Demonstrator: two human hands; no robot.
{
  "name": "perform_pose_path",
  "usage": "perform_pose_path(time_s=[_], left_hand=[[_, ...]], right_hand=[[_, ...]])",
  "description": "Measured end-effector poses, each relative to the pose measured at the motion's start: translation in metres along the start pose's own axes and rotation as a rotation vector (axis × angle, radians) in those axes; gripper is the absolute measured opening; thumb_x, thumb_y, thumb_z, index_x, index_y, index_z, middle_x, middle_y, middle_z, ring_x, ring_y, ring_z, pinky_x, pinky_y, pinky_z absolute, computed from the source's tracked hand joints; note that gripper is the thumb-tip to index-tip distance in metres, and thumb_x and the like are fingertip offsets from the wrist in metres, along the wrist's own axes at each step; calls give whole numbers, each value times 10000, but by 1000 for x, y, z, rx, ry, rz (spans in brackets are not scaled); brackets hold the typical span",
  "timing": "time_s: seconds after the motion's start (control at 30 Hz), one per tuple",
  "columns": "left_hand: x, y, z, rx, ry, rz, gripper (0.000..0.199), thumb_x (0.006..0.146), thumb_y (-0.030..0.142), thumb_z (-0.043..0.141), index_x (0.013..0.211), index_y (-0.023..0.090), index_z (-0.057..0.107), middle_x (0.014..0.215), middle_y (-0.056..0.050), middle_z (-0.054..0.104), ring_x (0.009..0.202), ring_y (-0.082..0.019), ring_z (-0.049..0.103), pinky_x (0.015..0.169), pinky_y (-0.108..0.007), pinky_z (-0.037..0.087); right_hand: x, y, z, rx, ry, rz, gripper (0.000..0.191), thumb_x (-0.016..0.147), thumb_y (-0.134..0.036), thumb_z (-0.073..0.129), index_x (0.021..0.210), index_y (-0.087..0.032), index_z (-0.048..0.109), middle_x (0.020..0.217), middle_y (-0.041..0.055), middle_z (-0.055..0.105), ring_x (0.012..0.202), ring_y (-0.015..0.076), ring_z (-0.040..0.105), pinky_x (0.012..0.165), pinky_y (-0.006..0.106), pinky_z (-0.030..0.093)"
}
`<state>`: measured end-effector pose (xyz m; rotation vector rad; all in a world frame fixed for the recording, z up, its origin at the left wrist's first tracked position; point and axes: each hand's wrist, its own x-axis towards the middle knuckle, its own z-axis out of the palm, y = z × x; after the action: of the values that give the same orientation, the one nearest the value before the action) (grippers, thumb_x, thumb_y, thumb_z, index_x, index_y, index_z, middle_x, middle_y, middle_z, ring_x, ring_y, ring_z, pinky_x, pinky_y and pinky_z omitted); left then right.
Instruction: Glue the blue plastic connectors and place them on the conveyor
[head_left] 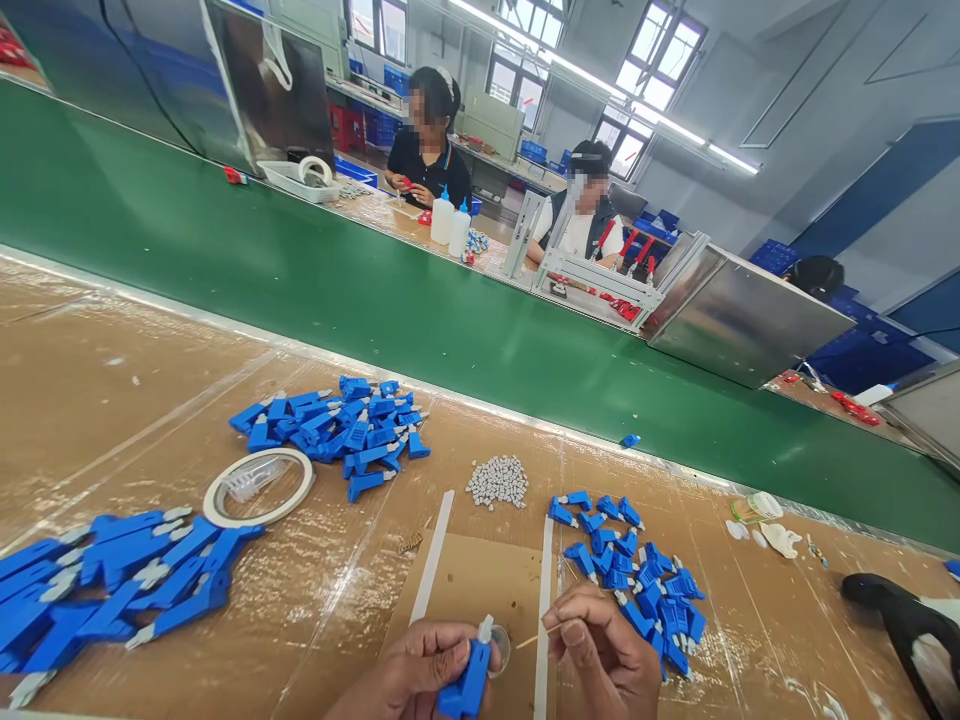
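My left hand is closed around a blue plastic part with a light grey tip that points up. A thin wooden stick is pinched between the thumb and fingers of my right hand, its end pointing left toward the blue part. Just behind that part sits a small clear round cup, partly hidden by it. Both hands are over a cardboard sheet edged with white tape strips. Small grey pieces lie heaped beyond the sheet.
More blue parts lie in piles at the right, far left and near left. A tape roll rests between the left piles. Beyond a green belt, people sit at a bench. A black object lies at the right edge.
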<state>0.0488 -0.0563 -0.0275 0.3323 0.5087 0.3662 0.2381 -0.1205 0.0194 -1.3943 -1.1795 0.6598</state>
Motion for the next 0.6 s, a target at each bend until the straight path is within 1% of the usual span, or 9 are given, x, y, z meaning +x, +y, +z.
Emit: perform_pose_path(time_s=[0.1,0.2,0.3,0.37,0.43,0.53,0.6], left_hand=[[0,0,-3,-20,-16,4,431,621,474,941,798,99,824,682,-111,770,459,-83,577,489,-181,446],[-1,1,-6,-3,-14,-15,420,643,475,928,810,106,819,704,-114,779,480,-103,616,473,-190,436],[0,2,-8,36,-19,-21,443,638,513,916,823,122,824,697,-105,777,487,-123,630,473,-214,445],[0,2,-9,50,-28,-22,457,624,532,917,823,130,828,686,-101,772,499,-135,637,504,-230,470],[-1,3,-9,49,-28,-33,458,621,533,917,826,132,831,690,-101,769,496,-135,630,504,-232,469],[-2,5,-8,32,-18,-26,465,630,523,918,839,116,834,705,-110,764,499,-117,620,465,-196,424],[-3,5,-8,20,-8,3,464,629,519,921,827,108,832,697,-107,757,508,-103,624,464,-167,410]], right_hand=[[-3,4,1,-88,-1,55,353,949,-554,660,823,-256,803,730,45,695,615,193,608,560,287,489],[-8,10,7,-191,-49,43,396,963,-592,617,819,-272,801,727,30,692,655,197,614,629,294,478],[-13,16,12,-229,-87,28,389,977,-580,600,829,-278,796,741,24,689,689,203,624,655,294,471],[-14,19,11,-227,-90,38,401,980,-582,590,823,-274,792,739,27,679,673,203,608,645,297,465],[-14,22,9,-214,-82,53,414,985,-582,579,814,-266,784,737,30,668,647,201,585,632,301,465],[-13,27,7,-231,-89,46,396,993,-554,581,815,-261,779,752,37,666,671,209,598,631,303,474],[-13,30,6,-276,-158,7,368,1007,-514,575,842,-264,789,771,43,675,703,217,624,638,304,484]])
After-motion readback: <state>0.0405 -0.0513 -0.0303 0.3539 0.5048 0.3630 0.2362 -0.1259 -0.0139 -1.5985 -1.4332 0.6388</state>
